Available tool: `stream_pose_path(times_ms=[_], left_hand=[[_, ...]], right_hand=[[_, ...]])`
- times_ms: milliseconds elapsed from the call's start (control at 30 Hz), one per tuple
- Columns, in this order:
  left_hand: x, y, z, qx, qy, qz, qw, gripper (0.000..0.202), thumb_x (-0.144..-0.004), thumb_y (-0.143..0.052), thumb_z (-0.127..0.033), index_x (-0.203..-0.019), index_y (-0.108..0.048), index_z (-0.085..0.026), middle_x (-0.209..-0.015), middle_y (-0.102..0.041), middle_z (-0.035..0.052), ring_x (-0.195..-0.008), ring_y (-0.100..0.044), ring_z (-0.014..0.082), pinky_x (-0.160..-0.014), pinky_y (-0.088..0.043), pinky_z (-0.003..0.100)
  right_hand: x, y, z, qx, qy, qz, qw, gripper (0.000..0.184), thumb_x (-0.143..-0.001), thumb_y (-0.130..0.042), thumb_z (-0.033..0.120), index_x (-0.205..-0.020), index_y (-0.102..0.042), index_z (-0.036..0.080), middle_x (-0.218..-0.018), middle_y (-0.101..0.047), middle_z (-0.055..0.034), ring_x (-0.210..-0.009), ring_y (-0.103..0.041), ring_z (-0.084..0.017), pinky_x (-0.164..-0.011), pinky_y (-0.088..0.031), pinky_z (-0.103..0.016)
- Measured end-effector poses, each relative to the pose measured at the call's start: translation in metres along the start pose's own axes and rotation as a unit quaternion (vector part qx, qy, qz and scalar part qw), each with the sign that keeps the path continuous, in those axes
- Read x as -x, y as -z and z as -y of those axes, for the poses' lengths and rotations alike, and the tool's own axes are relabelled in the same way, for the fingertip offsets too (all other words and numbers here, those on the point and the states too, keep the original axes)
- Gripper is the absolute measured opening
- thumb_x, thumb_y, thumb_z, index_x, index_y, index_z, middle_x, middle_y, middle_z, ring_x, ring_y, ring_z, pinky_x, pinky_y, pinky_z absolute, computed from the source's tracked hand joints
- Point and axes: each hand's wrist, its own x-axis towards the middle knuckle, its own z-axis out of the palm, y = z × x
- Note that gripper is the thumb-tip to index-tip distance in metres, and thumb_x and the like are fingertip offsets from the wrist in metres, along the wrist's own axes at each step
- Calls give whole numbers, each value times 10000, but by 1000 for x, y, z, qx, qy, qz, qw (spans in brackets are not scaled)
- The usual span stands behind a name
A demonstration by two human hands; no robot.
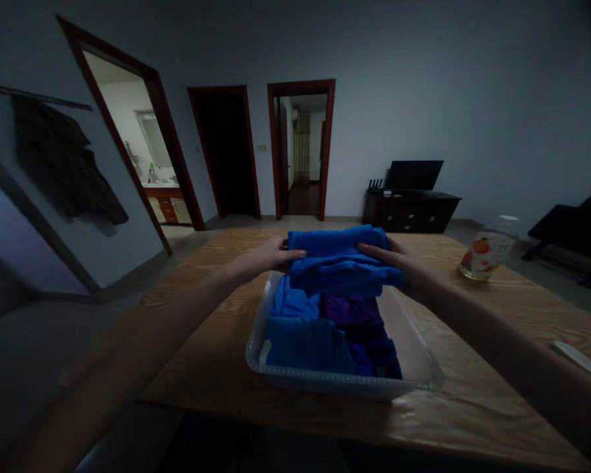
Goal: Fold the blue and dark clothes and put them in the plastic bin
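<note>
A folded blue cloth (339, 259) is held between both my hands above the far end of a clear plastic tray (418, 358). My left hand (274, 255) grips its left edge, thumb on top. On the right edge, my right hand (396, 259) clasps it the same way. Inside the tray lie more folded cloths: blue ones (303, 328) on the left and a purple one (357, 315) to the right of them. The tray rests on a wooden table (217, 348).
A clear jar with a fruit label (487, 253) stands on the table at the far right. A pale flat object (578, 358) lies near the right edge. Beyond the table are doorways (300, 148), a dark cabinet (411, 207) with a screen, and a dark jacket (64, 161) hanging at left.
</note>
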Motion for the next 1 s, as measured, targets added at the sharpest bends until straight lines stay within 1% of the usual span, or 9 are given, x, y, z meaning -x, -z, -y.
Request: stream_pose_path(times_ms=[133, 200, 300, 433, 533, 633, 767, 867, 1000], left_hand=[[9, -11, 32, 21, 73, -59, 995, 1018, -695, -985, -409, -1528, -435, -211, -1319, -713, 197, -957, -788, 294, -780, -664, 439], [19, -16, 40, -13, 76, -29, 997, 930, -750, -934, -469, -1520, -469, -235, -1177, -769, 142, -858, -794, 273, -720, -653, 394], [38, -24, 41, -158, 60, 35, 985, 459, -882, -760, -591, -1160, -727, -228, -833, -780, 57, -693, -757, 239, -630, -584, 312], [62, -52, 30, -462, 48, -25, 885, 531, -966, -618, -652, -703, -705, -200, -720, -740, 142, -725, -737, 331, -697, -563, 411], [73, -79, 22, -602, 44, -64, 795, 330, -1002, -648, -433, -932, -781, -139, -955, -782, 231, -935, -743, 421, -844, -561, 511], [74, -92, 17, -626, -5, -48, 779, 274, -1032, -577, -287, -1164, -751, -121, -1116, -761, 224, -1068, -706, 412, -933, -543, 530], [53, -81, 15, -646, -25, 12, 763, 336, -1030, -440, -121, -1199, -730, -101, -1231, -733, 194, -1156, -683, 362, -961, -548, 484], [24, -62, 23, -653, -31, 42, 755, 409, -1080, -443, -238, -1331, -683, -23, -1399, -678, 255, -1321, -628, 376, -1099, -498, 487], [-11, -42, 48, -581, -4, 153, 799, 826, -1048, -539, -607, -1649, -421, -54, -1715, -377, 278, -1582, -404, 421, -1257, -375, 532]], right_hand=[[-35, -19, -13, 30, -27, 87, 995, 326, -940, -735, 422, -1214, -673, 257, -982, -824, -58, -815, -795, -238, -724, -691, -346], [-58, -28, -17, 54, -33, 131, 989, 271, -938, -732, 366, -1170, -679, 235, -948, -826, -60, -778, -795, -220, -711, -690, -325], [-88, -41, -21, 93, -47, 217, 971, 200, -917, -736, 290, -1093, -698, 204, -926, -831, -69, -743, -794, -210, -695, -687, -321], [-116, -68, -31, 187, -26, 327, 926, 160, -912, -707, 225, -1060, -752, 183, -949, -844, -54, -776, -800, -218, -711, -680, -335], [-126, -95, -46, 283, 42, 338, 897, 188, -901, -733, 179, -1085, -774, 182, -1022, -843, -46, -927, -794, -242, -856, -656, -358], [-122, -112, -59, 384, 120, 300, 865, 259, -927, -699, 109, -1180, -748, 142, -1154, -814, -128, -1102, -753, -302, -1023, -583, -435], [-96, -112, -59, 474, 209, 269, 812, 429, -995, -583, 62, -1422, -623, 88, -1401, -687, -239, -1335, -638, -372, -1156, -461, -546], [-69, -96, -54, 516, 254, 269, 773, 408, -1046, -565, 134, -1450, -607, 103, -1447, -648, -235, -1394, -587, -376, -1193, -418, -558], [-28, -60, -57, 613, 256, 276, 695, 486, -1039, -678, 330, -1436, -621, 54, -1419, -671, -268, -1322, -655, -396, -1138, -494, -553]])
